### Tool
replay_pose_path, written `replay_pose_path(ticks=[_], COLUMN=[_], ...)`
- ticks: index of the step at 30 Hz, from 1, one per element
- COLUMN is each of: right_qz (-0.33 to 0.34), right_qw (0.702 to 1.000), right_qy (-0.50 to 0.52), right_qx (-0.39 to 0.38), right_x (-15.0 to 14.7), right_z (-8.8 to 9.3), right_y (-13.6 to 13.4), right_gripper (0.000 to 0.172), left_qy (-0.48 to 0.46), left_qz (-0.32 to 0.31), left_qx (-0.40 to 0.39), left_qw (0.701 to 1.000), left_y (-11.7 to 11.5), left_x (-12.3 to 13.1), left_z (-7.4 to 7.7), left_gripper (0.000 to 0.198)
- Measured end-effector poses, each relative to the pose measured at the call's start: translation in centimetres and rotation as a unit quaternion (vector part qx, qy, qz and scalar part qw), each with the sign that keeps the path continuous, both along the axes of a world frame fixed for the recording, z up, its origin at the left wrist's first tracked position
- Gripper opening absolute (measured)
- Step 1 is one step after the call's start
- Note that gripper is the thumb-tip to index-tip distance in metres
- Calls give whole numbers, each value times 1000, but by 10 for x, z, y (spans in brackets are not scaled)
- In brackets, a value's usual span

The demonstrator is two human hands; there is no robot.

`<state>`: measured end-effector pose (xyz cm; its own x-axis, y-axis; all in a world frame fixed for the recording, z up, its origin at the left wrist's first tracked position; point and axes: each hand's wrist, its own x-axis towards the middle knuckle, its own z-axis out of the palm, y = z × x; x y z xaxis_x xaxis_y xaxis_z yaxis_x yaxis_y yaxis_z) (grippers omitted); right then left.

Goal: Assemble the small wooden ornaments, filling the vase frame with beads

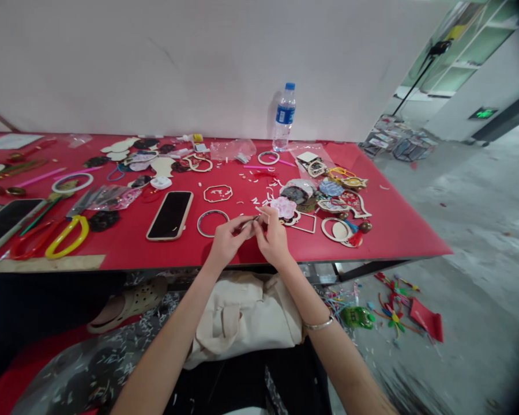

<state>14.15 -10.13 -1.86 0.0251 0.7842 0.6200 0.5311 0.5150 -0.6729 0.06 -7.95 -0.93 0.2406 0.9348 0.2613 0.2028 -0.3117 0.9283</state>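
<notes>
Small dark piece (255, 219) sits pinched at the fingertips of a seated person's left hand (230, 237) and right hand (271, 235), brought together above the near edge of a red table (398, 233). The fingers of both hands are closed on the piece and hide much of it; its exact shape cannot be told. Just beside the left hand lies a round ring (200, 227), with a phone (170, 216) farther left. A pink flower-shaped piece (283, 207) lies just beyond the right hand, at the edge of a cluster of decorated pieces, and a rectangular frame (315, 223) rests to its right. White scraps (266, 197) are scattered nearby. At the back, a blue-capped water bottle (284, 118) stands upright by a pale wall (134, 69). Scissors (85, 229) with a yellow handle lie at left, while a cream bag (259, 320) rests on the person's lap.
</notes>
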Motion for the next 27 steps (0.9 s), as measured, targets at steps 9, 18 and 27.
replay_pose_path(ticks=[9,18,27], right_qz=[-2,-19,-23], right_qw=[1000,999,998], right_qy=[-13,-32,-41], right_qx=[4,16,43], right_x=[0,0,0], right_z=[-1,-1,-2], right_y=[1,0,-2], right_gripper=[29,32,34], left_qy=[5,2,24], left_qz=[-1,1,4], left_qx=[2,-2,8], left_qw=[1000,1000,1000], left_y=[0,-2,-4], left_x=[0,1,2], left_z=[0,1,2], left_gripper=[34,34,31])
